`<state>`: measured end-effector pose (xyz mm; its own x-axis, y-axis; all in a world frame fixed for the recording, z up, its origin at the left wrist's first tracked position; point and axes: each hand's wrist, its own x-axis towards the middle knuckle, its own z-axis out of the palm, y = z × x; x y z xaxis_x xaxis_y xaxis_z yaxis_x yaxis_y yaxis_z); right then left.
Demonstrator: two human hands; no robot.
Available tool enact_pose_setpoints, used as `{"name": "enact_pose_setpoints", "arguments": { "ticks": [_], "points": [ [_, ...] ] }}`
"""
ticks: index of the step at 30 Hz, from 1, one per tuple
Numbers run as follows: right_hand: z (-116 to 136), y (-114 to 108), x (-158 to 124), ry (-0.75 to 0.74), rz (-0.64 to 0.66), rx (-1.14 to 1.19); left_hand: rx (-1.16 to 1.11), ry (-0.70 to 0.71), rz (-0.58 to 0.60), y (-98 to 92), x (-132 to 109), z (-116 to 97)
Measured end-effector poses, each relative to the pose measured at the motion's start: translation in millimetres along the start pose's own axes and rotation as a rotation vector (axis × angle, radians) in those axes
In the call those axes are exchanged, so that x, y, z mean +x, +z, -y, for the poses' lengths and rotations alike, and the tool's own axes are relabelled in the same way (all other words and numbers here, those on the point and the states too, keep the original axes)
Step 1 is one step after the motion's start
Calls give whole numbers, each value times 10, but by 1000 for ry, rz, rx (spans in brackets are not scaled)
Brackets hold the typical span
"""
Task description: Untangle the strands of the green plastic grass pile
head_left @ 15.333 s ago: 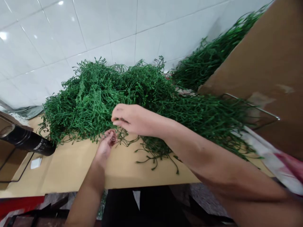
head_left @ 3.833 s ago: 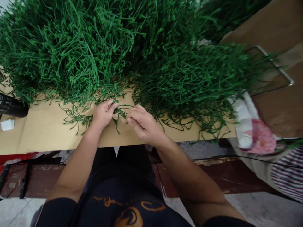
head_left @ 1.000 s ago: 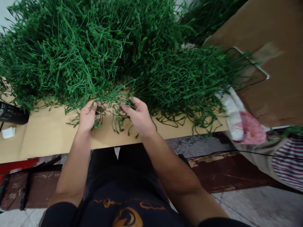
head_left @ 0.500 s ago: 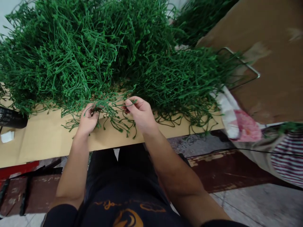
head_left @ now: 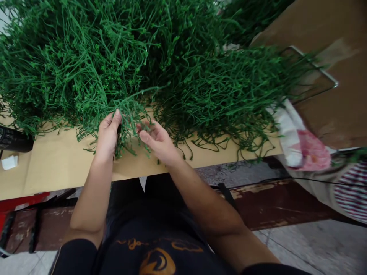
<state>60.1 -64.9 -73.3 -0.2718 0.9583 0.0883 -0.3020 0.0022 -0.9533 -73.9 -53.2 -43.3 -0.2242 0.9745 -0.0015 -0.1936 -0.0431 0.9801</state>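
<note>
The left hand (head_left: pixel 107 133) grasps a small bunch of green stems (head_left: pixel 128 109), pinching it between an upright thumb and the fingers behind. The bunch sits above the worktop (head_left: pixel 57 164), near its front edge and left of the middle. Its stems are thin, cord-like and slightly glossy, a lighter green at the top, where they fan out toward the back edge; 1 long stem sticks out to the right. The lower ends droop toward the front edge, darker, curled and tipped with small knobs, partly blurred.

The right hand (head_left: pixel 157 142) is half curled just beside the bunch, thumb apart from the fingers; whether it grips any stem I cannot tell.

Behind, a tall heap (head_left: pixel 86 57) of the same stems fills the left and middle of the worktop, tangled, bright on its upper strands and nearly black in its hollows, with small forked buds throughout. To the right lies a flatter pile (head_left: pixel 226 84), its stems running mostly sideways, with loose curled ends straggling to the front edge. A black cylinder (head_left: pixel 14 139) lies near the left end, with a small white piece (head_left: pixel 9 162) just in front.
</note>
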Motion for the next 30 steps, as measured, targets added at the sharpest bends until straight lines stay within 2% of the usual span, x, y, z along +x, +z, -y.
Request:
{"name": "enact_pose_setpoints", "arguments": {
  "ticks": [5, 8, 11, 14, 18, 23, 27, 30],
  "points": [
    [-41, 44, -59, 1, 236, -148, -115, -48, -54, 149, 63, -97],
    [-32, 27, -60, -67, 216, -263, -144, -104, -104, 156, 98, -84],
    [3, -16, -60, -97, 169, -254, -209, -146, -132, 131, 143, -37],
    [46, -62, -82, 8, 198, -177, -286, -180, -169, 129, 180, -11],
    [70, -90, -114, 217, 190, 129, -338, -248, -214, 170, 174, -36],
    [89, -70, -82, 332, 44, 367, -355, -179, -88, 131, 113, -11],
    [102, -61, -60, 361, 38, 412, -235, -144, 100, 72, 92, 62],
    [93, -67, -74, 342, 58, 379, -135, -144, 65, 89, 104, 95]
  ]
}}
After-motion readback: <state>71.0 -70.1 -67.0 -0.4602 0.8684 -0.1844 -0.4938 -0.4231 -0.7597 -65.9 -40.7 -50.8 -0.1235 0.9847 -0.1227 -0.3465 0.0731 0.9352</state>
